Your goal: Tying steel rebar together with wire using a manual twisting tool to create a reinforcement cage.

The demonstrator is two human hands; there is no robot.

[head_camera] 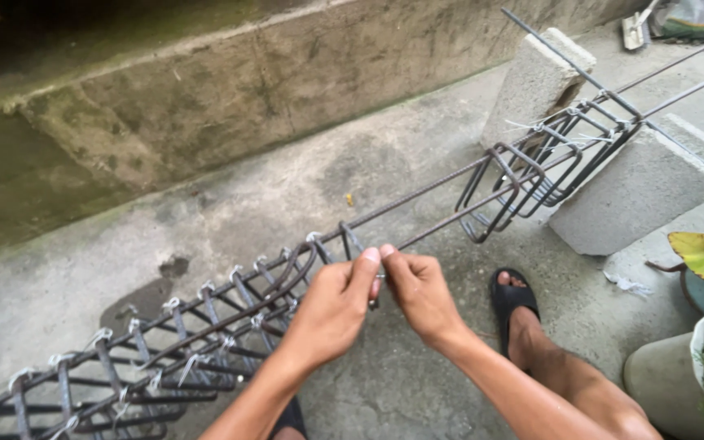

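Left hand: our grip pinches thin tie wire at the dark steel rebar cage.
Right hand: our grip pinches the same wire.

Concrete floor (stained): two concrete blocks, sandalled foot, pot.

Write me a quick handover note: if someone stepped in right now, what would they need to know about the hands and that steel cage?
Left hand and right hand: fingers pinched together at one stirrup of the rebar cage, apparently on tie wire; the wire itself is too small to make out.
Cage lies across the concrete floor, far end propped on concrete blocks.
Done: stirrups on the near stretch are spaced and wired.
Left: a bunch of loose stirrups crowded by the blocks, bare bars between.
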